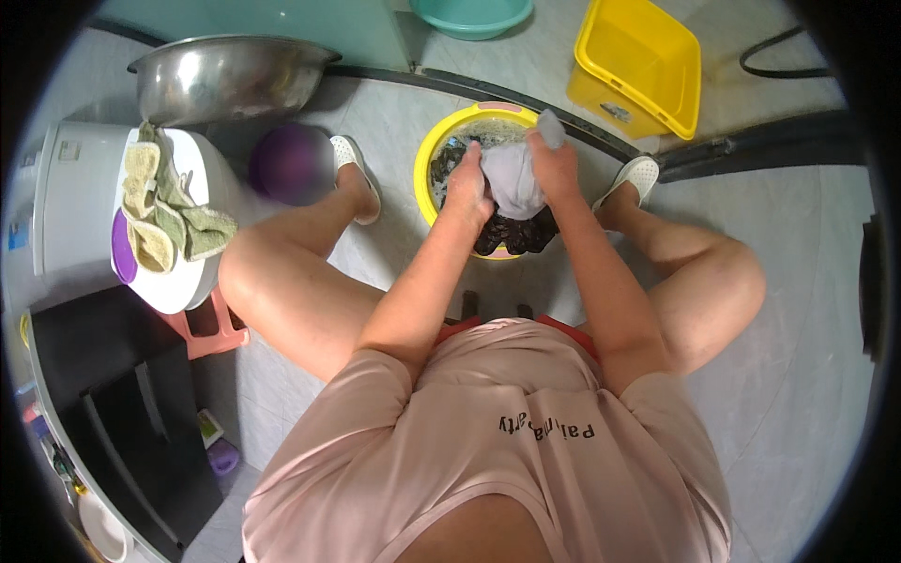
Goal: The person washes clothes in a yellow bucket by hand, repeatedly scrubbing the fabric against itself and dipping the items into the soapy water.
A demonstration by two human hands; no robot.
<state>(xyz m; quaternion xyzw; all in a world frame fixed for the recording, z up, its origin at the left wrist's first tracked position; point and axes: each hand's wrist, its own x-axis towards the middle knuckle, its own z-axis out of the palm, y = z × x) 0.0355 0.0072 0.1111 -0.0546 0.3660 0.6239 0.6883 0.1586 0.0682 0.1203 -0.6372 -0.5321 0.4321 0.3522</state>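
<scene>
A wet, pale grey-lilac cloth (512,181) is held in both hands above a round yellow plastic basin (423,165). My left hand (469,184) grips its left side, while my right hand (556,167) closes round its right side, with a bunched end sticking up past the fingers. Below the hands, dark wet fabric (517,236) hangs at the near rim of the basin. Sudsy water (493,129) shows at the basin's far side, with more dark fabric at its left. How far the pale cloth reaches down behind the hands is hidden.
A yellow plastic bin (633,70) and a teal basin (473,21) stand beyond the raised dark floor edge. On the left are a large steel basin (229,81), a purple basin (292,163), a white lidded container (165,295) with green cloths (200,229) on it, and a pink stool (218,338).
</scene>
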